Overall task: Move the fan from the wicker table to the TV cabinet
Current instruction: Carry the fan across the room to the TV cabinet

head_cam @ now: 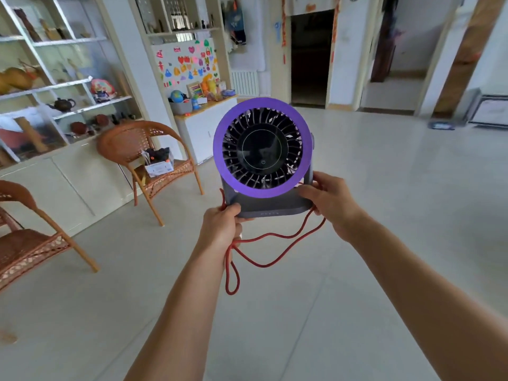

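Note:
A small desk fan (261, 149) with a purple ring, a black grille and a dark grey base is held up in front of me, above the floor, facing me. My left hand (221, 225) grips the base's lower left corner together with the fan's red cord (264, 243). My right hand (331, 200) grips the base's right side. The cord hangs in loops below the fan and between my hands. No wicker table and no TV cabinet can be picked out in view.
Two wicker chairs stand at the left: one (148, 160) holds a small box of items, the other (30, 237) is at the near left edge. White shelving and low cabinets (68, 171) line the left wall. Pale tiled floor (384, 188) stretches ahead toward dark doorways (310, 59).

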